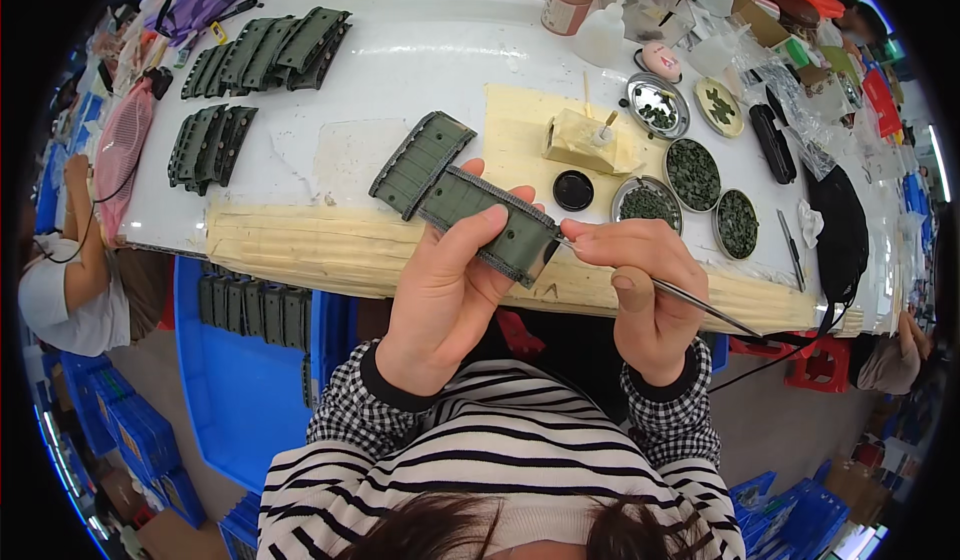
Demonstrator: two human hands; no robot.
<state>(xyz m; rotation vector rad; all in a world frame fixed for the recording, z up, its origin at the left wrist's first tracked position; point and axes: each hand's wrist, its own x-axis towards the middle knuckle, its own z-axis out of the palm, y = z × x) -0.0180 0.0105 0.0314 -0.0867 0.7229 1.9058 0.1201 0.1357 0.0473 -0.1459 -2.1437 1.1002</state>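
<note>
My left hand is closed around a dark green curved plastic part with ribbed edges, thumb on top. Its upper left end overlaps a similar green part lying on the table. At the held part's right end, my right hand pinches slim metal tweezers. Their tip reaches the part's edge; whether it grips a small piece is too small to tell. Just beyond are round dishes of small dark green pieces and a third dish partly behind my right hand.
A tape-covered block and a black round cap stand ahead. Stacked green parts lie at the far left. A white squeeze bottle is at the back. Below left, a blue bin holds more parts. A person sits left.
</note>
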